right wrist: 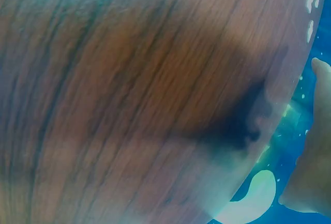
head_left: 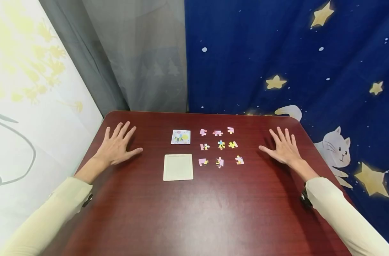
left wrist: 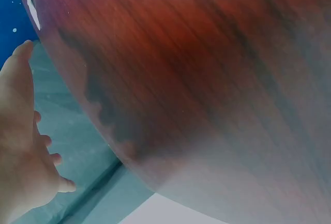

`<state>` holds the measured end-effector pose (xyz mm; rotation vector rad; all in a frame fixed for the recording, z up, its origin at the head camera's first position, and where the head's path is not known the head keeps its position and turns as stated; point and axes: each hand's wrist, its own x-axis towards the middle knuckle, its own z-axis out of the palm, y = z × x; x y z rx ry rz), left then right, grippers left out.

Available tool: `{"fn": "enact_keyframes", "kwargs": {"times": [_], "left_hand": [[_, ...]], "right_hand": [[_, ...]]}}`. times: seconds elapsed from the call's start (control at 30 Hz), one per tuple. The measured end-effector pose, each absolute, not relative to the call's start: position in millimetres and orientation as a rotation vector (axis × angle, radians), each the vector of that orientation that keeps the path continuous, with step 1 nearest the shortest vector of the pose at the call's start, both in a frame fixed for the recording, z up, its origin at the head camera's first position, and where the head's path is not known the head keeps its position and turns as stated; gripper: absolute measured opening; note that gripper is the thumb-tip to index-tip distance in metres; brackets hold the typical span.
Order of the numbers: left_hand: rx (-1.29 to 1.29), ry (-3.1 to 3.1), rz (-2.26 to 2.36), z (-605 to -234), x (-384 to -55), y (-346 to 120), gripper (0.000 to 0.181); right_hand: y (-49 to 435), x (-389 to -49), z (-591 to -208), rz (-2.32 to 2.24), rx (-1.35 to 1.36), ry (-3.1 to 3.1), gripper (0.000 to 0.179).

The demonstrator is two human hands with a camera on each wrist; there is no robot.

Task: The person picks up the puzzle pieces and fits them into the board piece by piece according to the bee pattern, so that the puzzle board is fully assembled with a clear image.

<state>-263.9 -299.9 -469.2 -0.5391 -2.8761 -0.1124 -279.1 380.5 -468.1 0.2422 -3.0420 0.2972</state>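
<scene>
My left hand (head_left: 115, 146) is spread over the left part of the table, fingers straight, holding nothing. Toward the right edge, my right hand (head_left: 284, 148) is spread the same way, also holding nothing. Between them lie several loose jigsaw pieces in rough rows, among them a pink piece (head_left: 217, 133), a yellow piece (head_left: 233, 144) and a piece with blue and yellow (head_left: 221, 144). Left of the pieces is a small square picture card (head_left: 181, 137) showing a bee. Nearer than the card lies a cream square puzzle tray (head_left: 178, 167) with a raised rim.
The dark red wooden table (head_left: 194, 217) has rounded far corners. Behind it hang a grey curtain (head_left: 149, 53) and a blue curtain (head_left: 232, 57) with stars and a cat. A white patterned cloth (head_left: 31, 117) hangs on the left.
</scene>
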Motion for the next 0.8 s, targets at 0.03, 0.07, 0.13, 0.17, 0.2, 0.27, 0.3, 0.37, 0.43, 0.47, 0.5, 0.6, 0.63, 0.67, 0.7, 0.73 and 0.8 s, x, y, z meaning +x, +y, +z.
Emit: {"fn": "enact_keyframes", "kwargs": {"times": [0.03, 0.07, 0.13, 0.17, 0.2, 0.27, 0.3, 0.37, 0.43, 0.47, 0.5, 0.6, 0.63, 0.67, 0.7, 0.73, 0.8], "left_hand": [[-0.545, -2.872, -0.114, -469.3, -263.4, -299.3, 0.100], [-0.548, -2.871, -0.116, -469.4, -262.7, -298.5, 0.100], [-0.557, -2.873, -0.118, -468.5, -260.3, -296.2, 0.100], [-0.562, -2.876, -0.119, -468.3, -259.1, -294.8, 0.100], [-0.568, -2.881, -0.124, -468.0, -257.8, -293.4, 0.100], [-0.584, -2.889, -0.129, -467.3, -255.0, -289.8, 0.100], [-0.593, -2.891, -0.135, -467.1, -253.8, -287.8, 0.100], [-0.617, -2.893, -0.136, -466.1, -251.6, -283.8, 0.100], [-0.644, -2.892, -0.137, -464.8, -249.1, -278.8, 0.100], [-0.656, -2.894, -0.140, -464.2, -247.9, -276.2, 0.101], [-0.670, -2.895, -0.144, -463.4, -246.6, -273.5, 0.101], [-0.709, -2.897, -0.158, -461.5, -242.9, -264.7, 0.101], [-0.721, -2.899, -0.163, -461.2, -241.8, -262.0, 0.101], [-0.732, -2.900, -0.168, -461.1, -240.7, -259.3, 0.102], [-0.743, -2.900, -0.169, -461.1, -239.7, -257.0, 0.102], [-0.753, -2.900, -0.170, -461.5, -238.9, -254.9, 0.102], [-0.774, -2.904, -0.170, -462.1, -236.7, -251.4, 0.102]], "right_hand": [[378.9, -280.0, -467.3, 0.300, 0.247, -3.040, 0.104], [377.3, -280.7, -466.3, 0.303, 0.251, -3.039, 0.104], [373.5, -282.7, -464.9, 0.311, 0.256, -3.039, 0.103], [371.6, -283.9, -464.4, 0.312, 0.260, -3.040, 0.103], [369.5, -285.3, -464.0, 0.312, 0.263, -3.041, 0.103], [365.3, -288.6, -463.1, 0.307, 0.270, -3.047, 0.103], [363.0, -290.6, -462.4, 0.303, 0.273, -3.048, 0.103], [357.8, -294.4, -462.9, 0.297, 0.284, -3.045, 0.103], [351.7, -298.6, -462.8, 0.295, 0.300, -3.040, 0.102], [348.3, -300.6, -462.4, 0.292, 0.309, -3.037, 0.102], [344.8, -302.8, -462.0, 0.288, 0.318, -3.035, 0.102], [333.4, -308.7, -460.2, 0.284, 0.351, -3.029, 0.102], [329.6, -310.5, -459.1, 0.279, 0.359, -3.031, 0.102], [326.0, -312.2, -458.3, 0.278, 0.365, -3.032, 0.101], [322.5, -313.8, -457.6, 0.275, 0.370, -3.034, 0.101], [319.0, -315.3, -457.2, 0.275, 0.375, -3.035, 0.101], [312.2, -318.1, -456.9, 0.271, 0.381, -3.043, 0.101]]}}
